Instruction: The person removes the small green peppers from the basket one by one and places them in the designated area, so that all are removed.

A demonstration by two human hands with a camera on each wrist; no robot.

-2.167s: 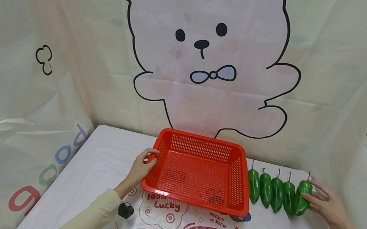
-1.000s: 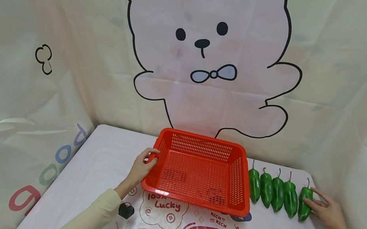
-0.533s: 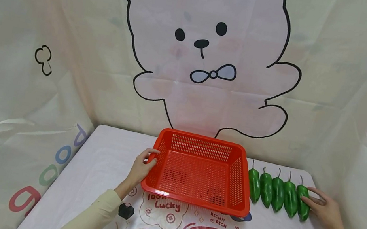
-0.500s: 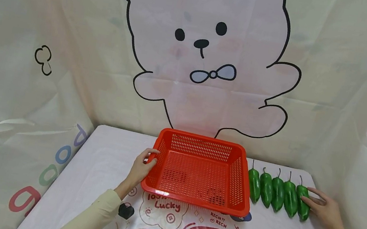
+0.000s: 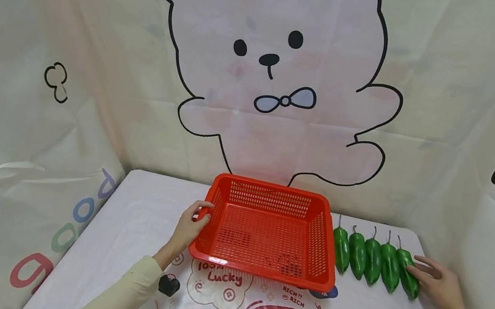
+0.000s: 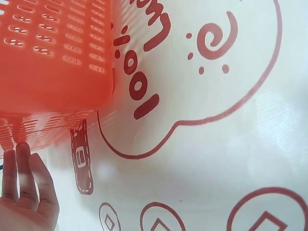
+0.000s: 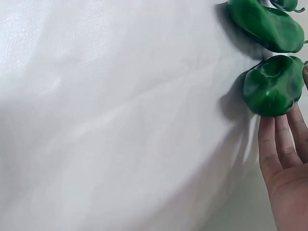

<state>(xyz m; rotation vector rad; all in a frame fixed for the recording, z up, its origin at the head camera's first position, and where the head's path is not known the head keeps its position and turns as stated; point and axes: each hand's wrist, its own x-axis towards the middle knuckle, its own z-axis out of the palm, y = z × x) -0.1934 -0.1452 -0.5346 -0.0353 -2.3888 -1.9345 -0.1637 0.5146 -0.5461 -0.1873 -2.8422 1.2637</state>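
Observation:
At the left side of a red plastic basket, my left hand grips the rim, its thumb and index finger over the edge. Three of its fingers lie against the basket's outer wall in the left wrist view. My right hand holds the rightmost green pepper, thumb on top and fingers along its right side. That pepper lies slanted on the table, stem toward the back. In the right wrist view the fingers reach straight to the green pepper, and only the thumb's tip shows at the frame's edge.
Several more green peppers lie in a row between the basket and my right hand, stems to the back. A printed white cloth covers the table. A hanging sheet with a cartoon bear stands behind it.
The rightmost pepper was set down a little apart from the row, then shifted left against its neighbour; its stem end now tilts further left. My left hand and the basket stay put.

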